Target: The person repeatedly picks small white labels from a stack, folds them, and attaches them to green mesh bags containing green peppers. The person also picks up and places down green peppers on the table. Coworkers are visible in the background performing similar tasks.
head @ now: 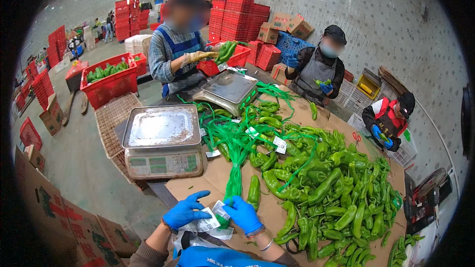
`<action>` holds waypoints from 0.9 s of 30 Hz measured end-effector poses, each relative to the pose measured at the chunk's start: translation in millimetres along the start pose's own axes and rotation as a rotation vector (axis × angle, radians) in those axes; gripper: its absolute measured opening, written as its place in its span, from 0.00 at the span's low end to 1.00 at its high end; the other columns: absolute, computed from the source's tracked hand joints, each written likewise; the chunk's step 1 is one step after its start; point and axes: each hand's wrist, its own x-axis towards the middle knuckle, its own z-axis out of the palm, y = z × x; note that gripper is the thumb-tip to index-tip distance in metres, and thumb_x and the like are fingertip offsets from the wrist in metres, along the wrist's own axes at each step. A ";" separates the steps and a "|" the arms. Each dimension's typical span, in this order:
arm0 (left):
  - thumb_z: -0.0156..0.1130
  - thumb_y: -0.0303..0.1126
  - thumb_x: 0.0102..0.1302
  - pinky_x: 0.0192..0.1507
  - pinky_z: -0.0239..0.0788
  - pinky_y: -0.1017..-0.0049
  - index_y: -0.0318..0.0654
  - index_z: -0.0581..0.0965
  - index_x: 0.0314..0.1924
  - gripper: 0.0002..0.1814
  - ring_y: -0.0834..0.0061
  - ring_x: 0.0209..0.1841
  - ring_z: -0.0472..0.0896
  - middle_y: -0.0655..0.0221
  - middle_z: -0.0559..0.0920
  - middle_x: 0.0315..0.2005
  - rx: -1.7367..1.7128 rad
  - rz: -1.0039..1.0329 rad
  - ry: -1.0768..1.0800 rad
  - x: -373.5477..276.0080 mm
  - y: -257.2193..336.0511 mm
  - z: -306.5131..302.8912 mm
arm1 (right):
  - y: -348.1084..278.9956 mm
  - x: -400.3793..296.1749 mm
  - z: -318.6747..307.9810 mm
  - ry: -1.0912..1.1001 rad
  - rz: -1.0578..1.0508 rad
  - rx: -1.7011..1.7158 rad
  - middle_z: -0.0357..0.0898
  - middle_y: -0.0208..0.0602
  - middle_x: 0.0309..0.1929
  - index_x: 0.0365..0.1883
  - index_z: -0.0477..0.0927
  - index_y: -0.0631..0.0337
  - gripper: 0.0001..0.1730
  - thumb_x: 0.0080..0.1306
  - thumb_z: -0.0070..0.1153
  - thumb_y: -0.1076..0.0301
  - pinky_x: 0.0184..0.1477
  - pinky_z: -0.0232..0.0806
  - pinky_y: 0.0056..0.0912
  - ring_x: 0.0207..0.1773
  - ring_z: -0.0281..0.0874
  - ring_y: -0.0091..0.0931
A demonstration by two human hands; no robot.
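Both my hands wear blue gloves at the front edge of the cardboard-covered table. My left hand (187, 211) has its fingers apart beside a white printed label (202, 224); whether it grips that label is unclear. With bent fingers, my right hand (243, 215) pinches another paper label (219, 209) at the end of a bunch of green mesh net bags (234, 178). The nets stretch away toward the scales. A single green pepper (254, 193) lies just beyond my right hand. To the right spreads a large heap of green peppers (334, 181).
Two digital scales, one near (161, 141) and one farther (228, 89), stand on the left. Red-handled scissors (356, 138) lie at the far right edge. Three people work around the table, holding peppers. A red crate (109, 78) of peppers and cardboard boxes (74, 222) flank the left.
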 end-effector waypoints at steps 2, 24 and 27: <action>0.68 0.40 0.56 0.55 0.66 0.67 0.34 0.82 0.38 0.16 0.61 0.56 0.73 0.62 0.70 0.60 0.064 0.127 -0.020 8.3 -2.2 10.0 | -10.1 -4.2 4.4 -0.081 0.005 -0.005 0.81 0.46 0.34 0.42 0.76 0.57 0.15 0.63 0.56 0.58 0.36 0.71 0.38 0.37 0.81 0.40; 0.64 0.48 0.58 0.44 0.71 0.70 0.37 0.81 0.42 0.21 0.62 0.40 0.81 0.59 0.82 0.38 0.361 -0.023 -0.224 33.2 -15.2 19.0 | -15.8 -0.7 -36.5 0.198 -0.015 0.034 0.80 0.48 0.37 0.44 0.77 0.59 0.14 0.65 0.53 0.61 0.37 0.71 0.35 0.38 0.81 0.36; 0.62 0.46 0.60 0.55 0.67 0.63 0.39 0.78 0.46 0.20 0.54 0.57 0.71 0.60 0.73 0.56 0.529 0.487 -0.180 65.2 -34.5 33.1 | -50.5 -7.8 -57.0 0.115 0.029 -0.168 0.79 0.48 0.38 0.43 0.78 0.59 0.16 0.66 0.53 0.56 0.37 0.71 0.37 0.38 0.80 0.39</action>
